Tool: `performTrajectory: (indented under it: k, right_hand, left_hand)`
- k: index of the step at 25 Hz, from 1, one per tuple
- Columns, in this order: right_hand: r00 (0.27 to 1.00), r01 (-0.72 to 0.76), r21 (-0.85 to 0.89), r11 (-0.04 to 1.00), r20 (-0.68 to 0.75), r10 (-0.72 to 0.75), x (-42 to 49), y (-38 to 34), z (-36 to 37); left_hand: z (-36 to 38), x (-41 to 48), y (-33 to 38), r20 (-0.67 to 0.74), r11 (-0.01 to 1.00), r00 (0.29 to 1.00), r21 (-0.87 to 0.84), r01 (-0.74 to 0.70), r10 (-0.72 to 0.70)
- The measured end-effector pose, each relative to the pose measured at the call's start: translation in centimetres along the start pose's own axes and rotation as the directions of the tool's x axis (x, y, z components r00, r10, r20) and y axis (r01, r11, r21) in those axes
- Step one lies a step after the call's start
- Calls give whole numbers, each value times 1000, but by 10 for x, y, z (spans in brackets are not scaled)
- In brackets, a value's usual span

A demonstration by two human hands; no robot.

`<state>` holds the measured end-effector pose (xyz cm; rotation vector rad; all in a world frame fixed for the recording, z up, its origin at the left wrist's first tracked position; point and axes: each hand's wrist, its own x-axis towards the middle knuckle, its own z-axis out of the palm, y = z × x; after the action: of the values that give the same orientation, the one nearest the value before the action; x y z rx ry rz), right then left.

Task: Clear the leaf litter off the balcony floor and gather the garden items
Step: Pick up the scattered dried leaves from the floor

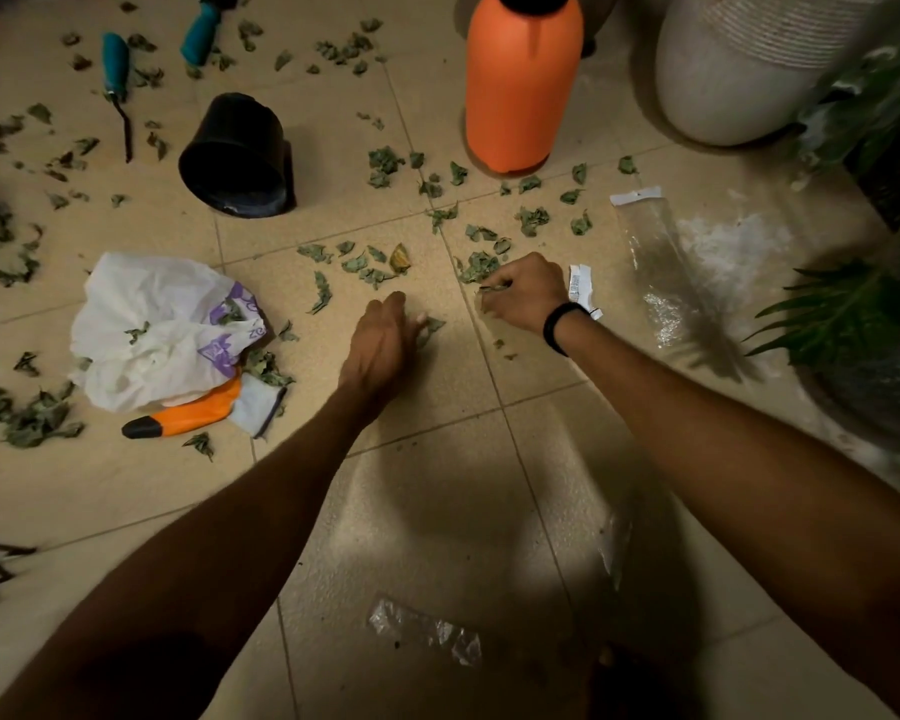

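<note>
Curled, dry green leaves [377, 276] scattered centre frame; right hand [523, 291] clenches a clump of them, left hand [385, 340] fingers extended together, touching one.

We get dim warm light, one bright pool on the floor [437, 511], dark corners, fisheye bend at edges, plant [853, 309] blurred right.

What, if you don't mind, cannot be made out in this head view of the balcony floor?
- Head view: orange bottle, its top cut off by the upper edge.
- Head view: orange glove, partly hidden under the white bag.
- Head view: right hand, curled fingers hide how many leaves it holds.
- Head view: left hand, its back hides whether it pinches the leaf.
</note>
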<state>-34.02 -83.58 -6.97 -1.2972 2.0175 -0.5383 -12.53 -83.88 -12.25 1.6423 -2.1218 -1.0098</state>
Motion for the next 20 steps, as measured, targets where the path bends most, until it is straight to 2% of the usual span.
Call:
performTrajectory:
  k: [3, 5, 8, 12, 16, 18, 20]
  right_hand:
    - [997, -52, 30, 998, 65, 50, -3, 3, -21]
    - [993, 33, -110, 993, 113, -20, -7, 9, -22]
    - [966, 222, -341, 914, 203, -159, -23, 25, -2]
    - [943, 332, -463, 822, 155, -294, -55, 44, 32]
    - [915, 403, -523, 751, 219, -338, -70, 45, 36]
    - [926, 376, -485, 789, 170, -337, -65, 41, 36]
    - [964, 267, -357, 895, 87, -253, -53, 33, 32]
  left_hand:
    - [11, -12, 2, 51, 970, 993, 214, -111, 102]
    - [12, -14, 2, 42, 942, 990, 302, -143, 137]
    - [16, -15, 4, 0, 933, 989, 332, -141, 150]
    - [23, -14, 5, -21, 950, 997, 306, -68, 78]
    - [17, -11, 17, -96, 988, 994, 141, 62, -48]
    - [17, -11, 21, -110, 992, 991, 93, 91, -81]
    - [18, -11, 20, -110, 994, 990, 67, 91, -83]
